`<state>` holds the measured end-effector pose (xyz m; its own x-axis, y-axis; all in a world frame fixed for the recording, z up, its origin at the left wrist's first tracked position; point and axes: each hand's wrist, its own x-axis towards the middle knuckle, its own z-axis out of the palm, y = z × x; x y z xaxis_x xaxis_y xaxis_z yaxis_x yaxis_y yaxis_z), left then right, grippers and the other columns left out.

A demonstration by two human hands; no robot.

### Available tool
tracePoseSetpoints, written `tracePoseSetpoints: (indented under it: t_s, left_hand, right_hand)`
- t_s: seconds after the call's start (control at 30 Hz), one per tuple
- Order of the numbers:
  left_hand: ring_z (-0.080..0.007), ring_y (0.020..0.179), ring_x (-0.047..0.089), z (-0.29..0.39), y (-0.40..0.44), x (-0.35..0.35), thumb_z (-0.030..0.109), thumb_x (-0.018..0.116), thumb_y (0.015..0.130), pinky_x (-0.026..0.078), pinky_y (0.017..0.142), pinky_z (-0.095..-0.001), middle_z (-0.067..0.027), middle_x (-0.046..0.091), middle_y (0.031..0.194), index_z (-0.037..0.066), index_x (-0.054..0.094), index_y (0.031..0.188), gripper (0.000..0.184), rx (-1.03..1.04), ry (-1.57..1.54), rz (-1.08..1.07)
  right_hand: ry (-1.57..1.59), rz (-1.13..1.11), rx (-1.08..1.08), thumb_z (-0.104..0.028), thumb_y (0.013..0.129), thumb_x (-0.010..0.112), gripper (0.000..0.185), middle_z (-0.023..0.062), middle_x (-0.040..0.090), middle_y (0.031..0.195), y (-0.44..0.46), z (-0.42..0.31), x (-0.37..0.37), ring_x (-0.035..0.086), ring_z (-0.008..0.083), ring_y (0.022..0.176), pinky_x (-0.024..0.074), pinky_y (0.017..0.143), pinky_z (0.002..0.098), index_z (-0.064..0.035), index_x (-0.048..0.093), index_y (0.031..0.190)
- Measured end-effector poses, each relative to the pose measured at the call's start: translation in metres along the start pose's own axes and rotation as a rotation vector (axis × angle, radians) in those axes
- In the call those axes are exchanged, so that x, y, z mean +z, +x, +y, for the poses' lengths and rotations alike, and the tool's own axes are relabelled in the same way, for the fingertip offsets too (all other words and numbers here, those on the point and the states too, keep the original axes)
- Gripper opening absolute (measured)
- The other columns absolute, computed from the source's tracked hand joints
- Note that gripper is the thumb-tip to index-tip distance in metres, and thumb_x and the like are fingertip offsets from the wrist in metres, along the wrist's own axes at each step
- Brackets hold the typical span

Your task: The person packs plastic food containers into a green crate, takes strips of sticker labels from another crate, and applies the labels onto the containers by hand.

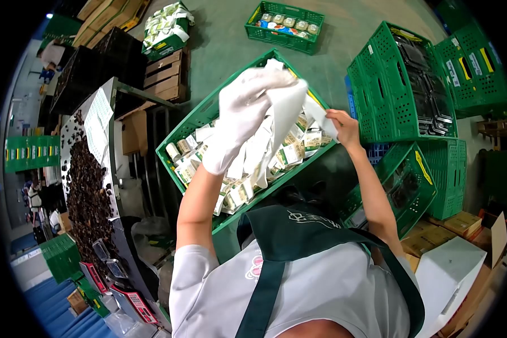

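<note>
White glove [224, 147] on left hand [248, 104], held over a green crate [194, 119]. Left fingers blurred, bent at a folded white piece [287, 115]; can't tell how firmly they close. The piece hangs down over the crate's contents. Right hand [346, 128], bare, pinches the end of a white strip [321, 118] between thumb and fingers, above the crate's right corner; can't tell if strip and folded piece are joined. Crate full of small labelled packs [290, 153], lying jumbled. Left side: table with dark brown pieces [88, 188], paper sheets [98, 127], 2 red-framed scales [134, 304]. Right side: stacked green crates [373, 90], black trays [425, 84] inside. Dark green apron [296, 225] on the person.
</note>
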<state>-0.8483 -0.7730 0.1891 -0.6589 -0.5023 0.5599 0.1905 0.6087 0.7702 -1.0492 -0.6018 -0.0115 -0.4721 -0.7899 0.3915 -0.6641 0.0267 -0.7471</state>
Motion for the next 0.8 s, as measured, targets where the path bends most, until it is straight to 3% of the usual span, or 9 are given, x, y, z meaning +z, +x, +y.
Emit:
tracePoseSetpoints:
  t_s: [0.23, 0.3, 0.37, 0.4, 0.5, 0.63, 0.7, 0.77, 0.8]
  left_hand:
    - [-0.0124, 0.084, 0.061, 0.027, 0.068, 0.041, -0.002, 0.058, 0.079, 0.050, 0.076, -0.0249, -0.0079, 0.065, 0.094, 0.001, 0.066, 0.094, 0.017, -0.109, -0.424, -0.069]
    - [-0.0098, 0.080, 0.061, 0.042, 0.079, 0.043, -0.007, 0.054, 0.076, 0.049, 0.074, -0.0229, -0.0051, 0.066, 0.089, 0.000, 0.066, 0.094, 0.024, -0.226, -0.515, -0.021]
    - [-0.0130, 0.073, 0.063, 0.042, 0.090, 0.043, -0.003, 0.055, 0.074, 0.050, 0.067, -0.0238, -0.0062, 0.067, 0.080, 0.004, 0.068, 0.089, 0.021, -0.165, -0.520, 0.018]
    - [-0.0128, 0.082, 0.060, 0.045, 0.096, 0.033, 0.004, 0.063, 0.078, 0.047, 0.076, -0.0249, -0.0059, 0.064, 0.095, 0.000, 0.061, 0.104, 0.026, -0.200, -0.449, -0.041]
    - [-0.0117, 0.082, 0.060, 0.043, 0.102, 0.024, 0.002, 0.064, 0.076, 0.048, 0.075, -0.0246, -0.0065, 0.064, 0.094, -0.001, 0.060, 0.103, 0.028, -0.170, -0.584, 0.000]
    - [-0.0127, 0.083, 0.061, 0.062, 0.112, -0.001, 0.001, 0.061, 0.077, 0.050, 0.073, -0.0245, -0.0078, 0.063, 0.098, -0.002, 0.057, 0.107, 0.030, -0.097, -0.577, 0.137]
    - [-0.0127, 0.083, 0.062, 0.067, 0.115, -0.010, 0.001, 0.061, 0.076, 0.050, 0.073, -0.0243, -0.0079, 0.064, 0.098, -0.002, 0.057, 0.108, 0.032, -0.047, -0.763, 0.138]
    - [-0.0122, 0.082, 0.062, 0.076, 0.117, -0.013, 0.002, 0.060, 0.077, 0.050, 0.072, -0.0236, -0.0077, 0.064, 0.097, -0.002, 0.057, 0.108, 0.031, -0.077, -0.686, 0.167]
    - [-0.0115, 0.081, 0.061, 0.079, 0.119, -0.011, 0.002, 0.060, 0.078, 0.049, 0.071, -0.0228, -0.0070, 0.064, 0.096, -0.001, 0.058, 0.107, 0.030, -0.079, -0.554, 0.163]
  right_hand:
    - [0.479, 0.078, 0.440, 0.009, 0.074, 0.054, 0.017, 0.0050, 0.064, 0.091, -0.010, 0.003, 0.014, 0.060, 0.0116, 0.078, 0.0475, 0.071, 0.0237, -0.0011, 0.062, 0.085]
    - [1.025, 0.172, 0.695, 0.007, 0.075, 0.056, 0.014, 0.0024, 0.063, 0.086, -0.001, -0.025, 0.011, 0.057, 0.0079, 0.076, 0.0455, 0.070, 0.0207, 0.0007, 0.061, 0.086]
    - [1.001, 0.166, 0.658, 0.004, 0.077, 0.057, 0.012, 0.0035, 0.064, 0.082, -0.004, -0.021, 0.020, 0.058, 0.0088, 0.073, 0.0460, 0.069, 0.0206, 0.0024, 0.060, 0.089]
    - [0.775, 0.117, 0.557, 0.003, 0.078, 0.057, 0.012, 0.0034, 0.064, 0.080, -0.007, -0.008, 0.025, 0.058, 0.0083, 0.073, 0.0461, 0.068, 0.0205, 0.0028, 0.060, 0.089]
    - [0.400, 0.043, 0.415, 0.003, 0.077, 0.057, 0.014, 0.0078, 0.065, 0.080, -0.019, 0.019, 0.028, 0.060, 0.0114, 0.070, 0.0477, 0.065, 0.0231, -0.0006, 0.062, 0.090]
    - [-0.017, -0.111, 0.366, 0.002, 0.072, 0.057, 0.026, 0.0146, 0.063, 0.087, -0.024, 0.025, 0.016, 0.060, 0.0258, 0.067, 0.0490, 0.067, 0.0317, -0.0108, 0.064, 0.093]
    - [-0.184, -0.052, -0.056, 0.001, 0.072, 0.056, 0.028, 0.0142, 0.063, 0.086, -0.021, 0.023, 0.008, 0.059, 0.0277, 0.068, 0.0486, 0.065, 0.0333, -0.0105, 0.062, 0.097]
    - [-0.211, -0.049, -0.050, 0.001, 0.073, 0.055, 0.030, 0.0141, 0.062, 0.089, -0.017, 0.015, 0.002, 0.058, 0.0291, 0.070, 0.0482, 0.066, 0.0340, -0.0105, 0.061, 0.100]
    - [-0.130, -0.053, 0.153, 0.000, 0.073, 0.056, 0.030, 0.0140, 0.062, 0.092, -0.012, 0.007, -0.002, 0.059, 0.0271, 0.071, 0.0480, 0.067, 0.0328, -0.0109, 0.061, 0.101]
